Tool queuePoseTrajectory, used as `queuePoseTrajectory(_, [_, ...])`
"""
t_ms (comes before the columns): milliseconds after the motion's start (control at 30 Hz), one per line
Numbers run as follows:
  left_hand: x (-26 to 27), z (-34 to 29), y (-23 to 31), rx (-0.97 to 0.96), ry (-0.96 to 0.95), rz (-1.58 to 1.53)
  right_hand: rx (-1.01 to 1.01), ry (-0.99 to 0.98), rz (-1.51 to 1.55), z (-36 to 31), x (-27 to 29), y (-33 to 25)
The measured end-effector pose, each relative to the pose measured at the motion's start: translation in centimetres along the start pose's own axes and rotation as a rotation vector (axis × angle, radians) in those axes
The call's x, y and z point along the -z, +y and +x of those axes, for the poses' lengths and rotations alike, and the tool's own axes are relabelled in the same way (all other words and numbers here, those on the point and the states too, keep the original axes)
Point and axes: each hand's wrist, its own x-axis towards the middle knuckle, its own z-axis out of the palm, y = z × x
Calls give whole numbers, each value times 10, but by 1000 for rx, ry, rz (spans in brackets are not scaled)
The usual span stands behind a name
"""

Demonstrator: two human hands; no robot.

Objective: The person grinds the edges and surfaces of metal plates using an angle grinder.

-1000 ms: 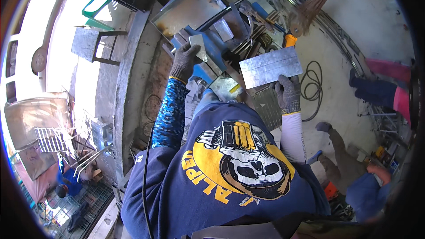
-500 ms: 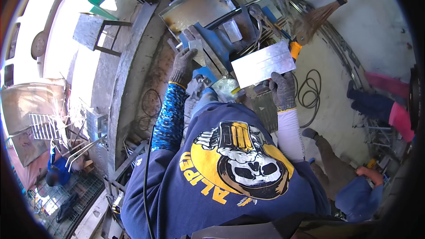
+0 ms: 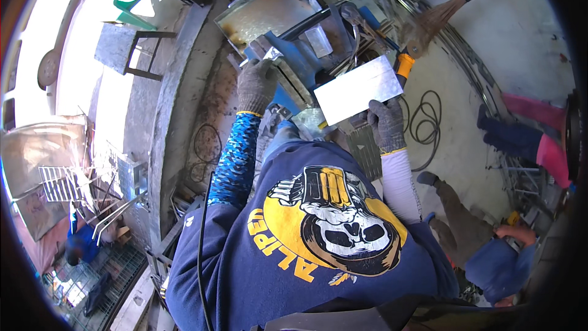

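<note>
My right hand (image 3: 387,126), in a dark grey knit glove, grips the lower right edge of a flat, shiny rectangular metal sheet (image 3: 356,90). The sheet is tilted, just right of a blue bench vise (image 3: 298,54). At the vise's jaws is my left hand (image 3: 256,84), gloved the same way, its fingers curled over a small metal plate (image 3: 272,54). Most of that plate is hidden under the glove. A small grey metal block (image 3: 318,41) rests behind the jaws.
Beyond the vise lies a stained metal tray (image 3: 269,9). An orange-handled tool (image 3: 404,64) and a broom (image 3: 438,21) are to the right, with a coiled cable (image 3: 424,122) on the floor. One person (image 3: 499,263) is at lower right, another (image 3: 82,242) at far left.
My left hand has moved forward over the small plate, covering more of it. The large sheet has shifted slightly left in my right hand, and its face now looks brighter.
</note>
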Motion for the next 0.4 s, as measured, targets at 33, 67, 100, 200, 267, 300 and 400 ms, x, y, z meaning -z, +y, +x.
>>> queuePoseTrajectory(33, [-4,1,1,-27,25,-10,-7,-9,-11,-1,-2,-1])
queuePoseTrajectory(67, [-3,3,3,-32,19,-16,-14,-15,-23,-1,-3,-2])
queuePoseTrajectory(100, [0,4,8,-55,-41,105,-11,-2,-26,-2,-4,-3])
queuePoseTrajectory(200, [-4,5,7,-68,-121,201,-4,3,-35,-2,-6,-4])
queuePoseTrajectory(267, [-5,5,4,-87,-117,119,-5,-20,-21,-1,-5,-4])
queuePoseTrajectory(300, [-5,6,3,-74,-147,117,10,-29,-17,-2,-6,-6])
queuePoseTrajectory(400, [-9,6,2,-32,-167,104,16,-36,-11,0,-1,-3])
